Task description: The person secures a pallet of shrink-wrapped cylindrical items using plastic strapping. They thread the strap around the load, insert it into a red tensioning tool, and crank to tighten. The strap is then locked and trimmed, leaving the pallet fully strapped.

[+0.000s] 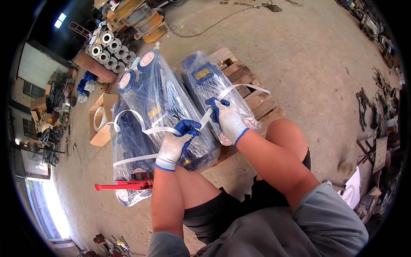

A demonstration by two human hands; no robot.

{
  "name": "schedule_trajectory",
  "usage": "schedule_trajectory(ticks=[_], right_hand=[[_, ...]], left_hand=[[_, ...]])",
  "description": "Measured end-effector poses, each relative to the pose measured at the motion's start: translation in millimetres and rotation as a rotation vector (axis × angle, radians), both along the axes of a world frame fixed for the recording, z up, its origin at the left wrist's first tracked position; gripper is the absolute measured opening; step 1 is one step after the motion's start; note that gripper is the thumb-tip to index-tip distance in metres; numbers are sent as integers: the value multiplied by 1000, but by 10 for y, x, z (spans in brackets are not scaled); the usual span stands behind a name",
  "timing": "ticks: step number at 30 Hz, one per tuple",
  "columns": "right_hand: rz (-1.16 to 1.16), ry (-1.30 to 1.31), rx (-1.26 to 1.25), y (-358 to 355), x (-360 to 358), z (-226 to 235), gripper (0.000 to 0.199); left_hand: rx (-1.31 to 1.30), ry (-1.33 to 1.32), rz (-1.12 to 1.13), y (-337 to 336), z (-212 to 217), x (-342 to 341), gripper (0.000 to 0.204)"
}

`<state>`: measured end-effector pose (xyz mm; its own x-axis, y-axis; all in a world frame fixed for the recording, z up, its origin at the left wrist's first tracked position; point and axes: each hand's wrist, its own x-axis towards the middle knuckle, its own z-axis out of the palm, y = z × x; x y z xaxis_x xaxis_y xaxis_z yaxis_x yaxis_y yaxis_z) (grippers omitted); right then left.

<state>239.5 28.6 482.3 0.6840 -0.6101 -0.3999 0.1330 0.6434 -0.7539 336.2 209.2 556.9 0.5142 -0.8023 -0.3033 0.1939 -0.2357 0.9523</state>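
A white strap [162, 129] runs between my two hands above several blue cylindrical machines [158, 94] wrapped in clear film. My left hand [173, 145], in a white and blue glove, is closed on it; a small thing at those fingertips is too small to make out. Gloved the same way, my right hand [229, 118] pinches the strap further right, and a loose end arcs out past the pallet [261, 100]. Left of my left hand the strap curls over the film. A red strapping tool [128, 185] rests on the near end of the leftmost machine.
Beyond the load are stacked flanged metal pipes [107, 38], a brown cylinder [95, 67] and orange spools [152, 25]. An open cardboard box [102, 136] stands left of the machines. A hose [201, 34] lies on the concrete floor. Chains [363, 107] and metal parts line the right side.
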Motion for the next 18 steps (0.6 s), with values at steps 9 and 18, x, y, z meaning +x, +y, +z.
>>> schedule_trajectory(ticks=[9,18], right_hand=[[-63,91,230,112,-103,132,24],[521,33,-1355,-226,-514,438,73]], left_hand=[[195,-233,-17,-169,-177,30,25],[244,-805,-112,-387,-107,-204,19]])
